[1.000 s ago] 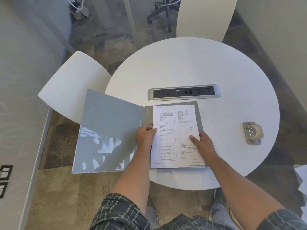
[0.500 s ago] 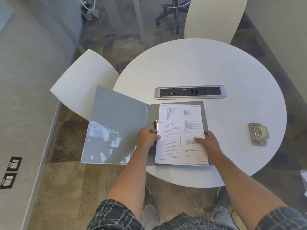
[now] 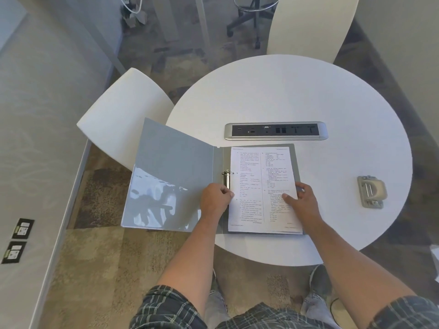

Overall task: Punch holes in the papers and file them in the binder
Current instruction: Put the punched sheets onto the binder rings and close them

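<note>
A grey binder (image 3: 173, 176) lies open at the near left of the round white table (image 3: 297, 96), its front cover hanging past the table edge. Printed papers (image 3: 259, 186) sit on its right half, threaded on the metal ring (image 3: 226, 179). My left hand (image 3: 215, 199) rests at the ring mechanism by the papers' left margin, fingers curled around the lower ring. My right hand (image 3: 300, 198) presses flat on the papers' right edge, fingers spread. A grey hole punch (image 3: 371, 192) stands on the table to the right, away from both hands.
A silver power and data strip (image 3: 275, 131) is set into the table just beyond the binder. White chairs stand at the left (image 3: 123, 119) and at the far side (image 3: 308, 24). A wall runs along the left.
The upper ring, hidden by my left hand before, now shows closed through the papers. My right hand slid up along the papers' right edge. The head view shifted slightly.
</note>
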